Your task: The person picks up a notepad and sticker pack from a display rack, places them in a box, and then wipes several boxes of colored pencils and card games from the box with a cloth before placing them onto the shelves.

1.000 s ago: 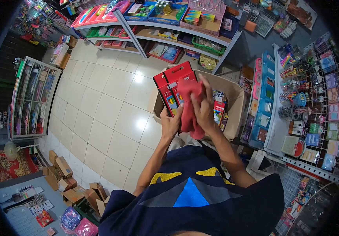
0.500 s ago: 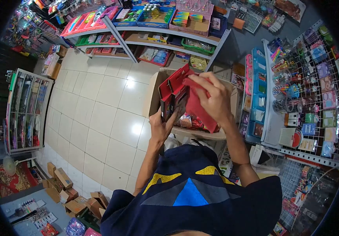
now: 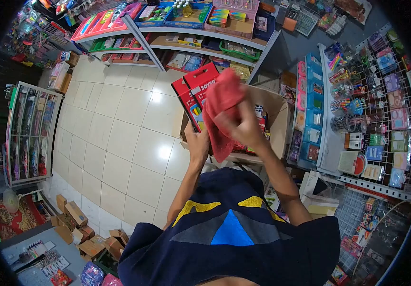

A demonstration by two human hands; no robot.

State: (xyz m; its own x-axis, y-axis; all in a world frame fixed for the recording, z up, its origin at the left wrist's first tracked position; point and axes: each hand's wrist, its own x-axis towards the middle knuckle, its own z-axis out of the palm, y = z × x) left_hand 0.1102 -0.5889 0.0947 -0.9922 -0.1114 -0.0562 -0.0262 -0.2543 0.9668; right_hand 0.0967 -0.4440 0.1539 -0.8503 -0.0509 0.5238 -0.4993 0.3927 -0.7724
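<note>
My left hand (image 3: pixel 197 143) grips two red packs (image 3: pixel 189 90) by their lower end, one overlapping the other, with their printed fronts facing up. A red cloth (image 3: pixel 223 112) is bunched in my right hand (image 3: pixel 247 125) and lies against the right side of the packs, covering part of them. The cloth's upper end is blurred. Beneath both hands is an open cardboard box (image 3: pixel 277 126) holding more red packs, partly hidden by the cloth and my right arm.
Ahead stands a metal shelf (image 3: pixel 205 33) with trays of goods. On the right are blue bins (image 3: pixel 313 109) and a wire rack (image 3: pixel 391 100) of hanging items. A glass display case (image 3: pixel 35 133) and cardboard boxes (image 3: pixel 76 213) are on the left.
The packs have turned from edge-on to show their printed fronts and shifted a little left. My right hand has moved down and left with the cloth, which now crosses the packs.
</note>
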